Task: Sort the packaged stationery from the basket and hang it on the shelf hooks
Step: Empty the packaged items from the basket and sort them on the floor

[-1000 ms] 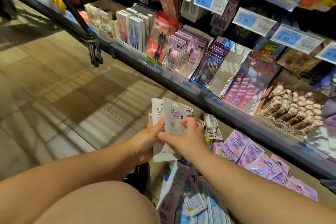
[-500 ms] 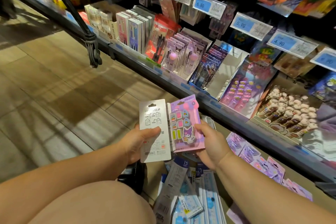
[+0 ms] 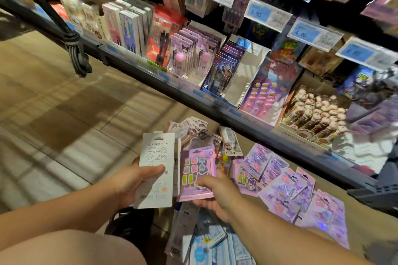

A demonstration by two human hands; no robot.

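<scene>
shop aisle, tan tile floor [image 3: 53, 114], shelf [image 3: 193, 92] running 10 to 4 o'clock. left hand [image 3: 127, 180] grip clamped on white binder clip pack [image 3: 157, 170], thumb over its face. right hand [image 3: 215, 193] grip pinching purple pack [image 3: 198, 170], low over the floor piles. purple pile [image 3: 301, 189] at 3 o'clock, blue pile [image 3: 206, 243] at 6. step: sorting, neither pack hung yet. next, likely: purple onto the matching pile, then find a hook for the clips.

single head view, looks forward and down, close over hands [image 3: 172, 180], shelf [image 3: 215, 101] just ahead
</scene>
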